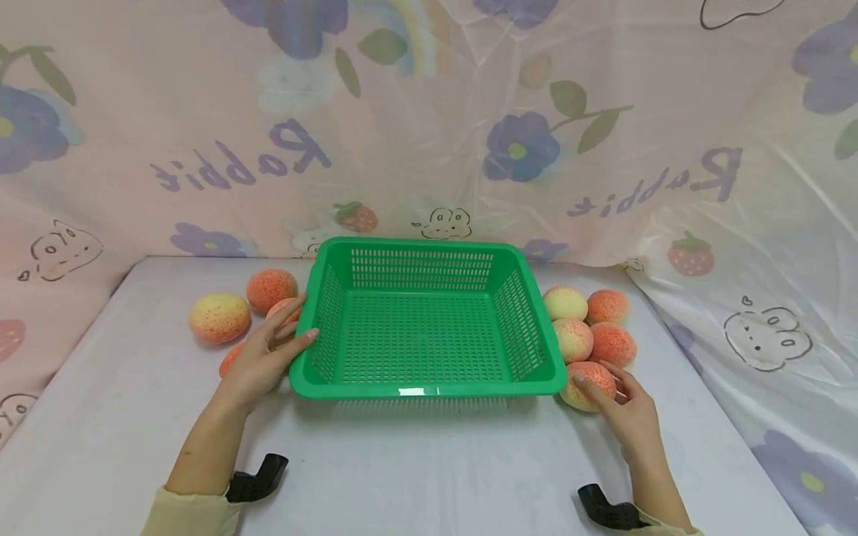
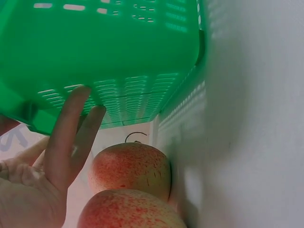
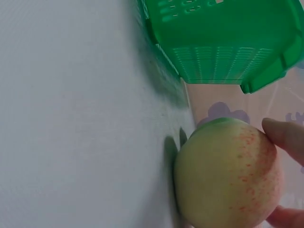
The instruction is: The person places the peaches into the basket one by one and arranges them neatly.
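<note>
A green plastic basket [image 1: 422, 389] with slotted walls stands in the middle of the white table, with nothing inside. My left hand [image 1: 258, 365] is at its left side, thumb over the rim and fingers against the outer wall [image 2: 90, 57]; in the left wrist view two fingertips touch the slots. At the basket's near right corner, my right hand [image 1: 630, 413] holds a yellow-and-red peach [image 1: 590, 387] between thumb and fingers. The right wrist view shows this peach [image 3: 223, 175] low against the table, the thumb and a finger on its reddish side.
Beside the basket's right wall sit more peaches, among them a pale one [image 1: 565, 304] and a red one [image 1: 613, 344]. Left of the basket lie a yellow peach [image 1: 219, 318] and an orange-red peach [image 1: 271, 289], with others partly behind my left hand. A printed curtain [image 1: 429, 149] hangs behind.
</note>
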`<state>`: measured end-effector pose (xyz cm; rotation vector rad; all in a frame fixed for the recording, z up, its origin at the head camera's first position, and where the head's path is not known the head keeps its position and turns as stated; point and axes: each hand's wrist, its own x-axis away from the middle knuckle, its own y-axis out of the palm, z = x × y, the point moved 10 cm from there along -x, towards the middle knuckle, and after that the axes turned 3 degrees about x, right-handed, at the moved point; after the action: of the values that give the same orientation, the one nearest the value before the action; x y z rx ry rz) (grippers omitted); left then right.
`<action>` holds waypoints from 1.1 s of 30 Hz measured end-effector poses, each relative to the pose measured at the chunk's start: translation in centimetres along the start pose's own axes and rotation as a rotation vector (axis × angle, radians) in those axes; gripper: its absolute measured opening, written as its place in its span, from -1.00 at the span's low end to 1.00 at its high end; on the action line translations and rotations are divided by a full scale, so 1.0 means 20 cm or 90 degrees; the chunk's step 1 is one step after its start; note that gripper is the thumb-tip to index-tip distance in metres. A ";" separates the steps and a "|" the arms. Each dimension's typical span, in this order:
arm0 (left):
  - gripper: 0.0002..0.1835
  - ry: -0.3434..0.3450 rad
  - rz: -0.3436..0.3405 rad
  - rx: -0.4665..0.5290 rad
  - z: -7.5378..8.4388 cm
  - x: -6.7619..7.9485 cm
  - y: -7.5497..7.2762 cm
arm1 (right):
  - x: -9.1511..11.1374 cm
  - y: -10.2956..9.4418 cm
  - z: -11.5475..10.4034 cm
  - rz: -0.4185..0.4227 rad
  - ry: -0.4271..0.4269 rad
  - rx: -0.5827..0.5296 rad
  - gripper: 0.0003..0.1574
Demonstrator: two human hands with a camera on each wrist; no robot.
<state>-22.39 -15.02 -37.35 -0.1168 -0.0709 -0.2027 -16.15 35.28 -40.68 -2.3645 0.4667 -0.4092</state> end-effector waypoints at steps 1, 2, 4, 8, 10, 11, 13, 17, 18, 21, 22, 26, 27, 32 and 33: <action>-0.24 -0.002 0.000 0.004 0.00 0.00 0.00 | 0.00 0.00 0.00 0.003 0.002 0.001 -0.11; -0.24 -0.003 0.000 0.006 0.00 0.00 0.00 | 0.00 0.00 0.01 0.001 0.002 0.003 -0.10; -0.24 -0.006 0.001 0.010 0.00 0.00 0.00 | 0.00 0.00 0.01 0.003 0.007 0.004 -0.10; -0.24 -0.013 0.004 0.018 -0.01 0.00 0.00 | 0.00 0.01 0.01 -0.001 0.017 -0.002 -0.09; -0.24 -0.016 0.007 0.023 -0.01 0.00 -0.01 | 0.00 0.00 0.02 -0.002 0.024 -0.006 -0.08; -0.24 -0.017 0.007 0.025 -0.01 0.00 0.00 | 0.00 0.00 0.02 -0.002 0.026 -0.009 -0.08; -0.24 -0.017 0.007 0.031 -0.01 0.00 0.00 | 0.00 0.00 0.02 -0.004 0.031 -0.016 -0.08; -0.25 -0.015 0.008 0.038 -0.02 0.00 0.00 | 0.01 -0.02 0.03 -0.010 0.044 -0.030 -0.05; -0.25 -0.016 0.008 0.039 -0.02 0.00 0.00 | 0.01 -0.03 0.02 -0.013 0.046 -0.033 -0.04; -0.24 -0.020 0.012 0.036 -0.02 0.00 -0.01 | 0.01 -0.05 0.01 -0.015 0.048 -0.044 -0.03; -0.24 -0.022 0.013 0.034 -0.02 0.00 -0.01 | 0.01 -0.06 0.00 -0.018 0.047 -0.049 -0.01; -0.23 -0.030 0.017 0.034 -0.02 0.01 -0.01 | 0.01 -0.10 -0.05 -0.015 0.037 -0.095 0.00; -0.23 -0.033 0.017 0.036 -0.02 0.01 -0.01 | 0.01 -0.11 -0.06 -0.010 0.033 -0.109 0.00; -0.23 -0.046 0.014 0.043 -0.02 0.01 0.00 | 0.00 -0.16 -0.14 0.014 0.007 -0.218 -0.11; -0.23 -0.048 0.014 0.043 -0.03 0.01 0.00 | 0.00 -0.17 -0.16 0.018 0.001 -0.232 -0.13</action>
<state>-22.19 -15.21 -37.85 -0.0582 -0.1518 -0.1745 -16.71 35.95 -36.13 -2.7036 0.6171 -0.3348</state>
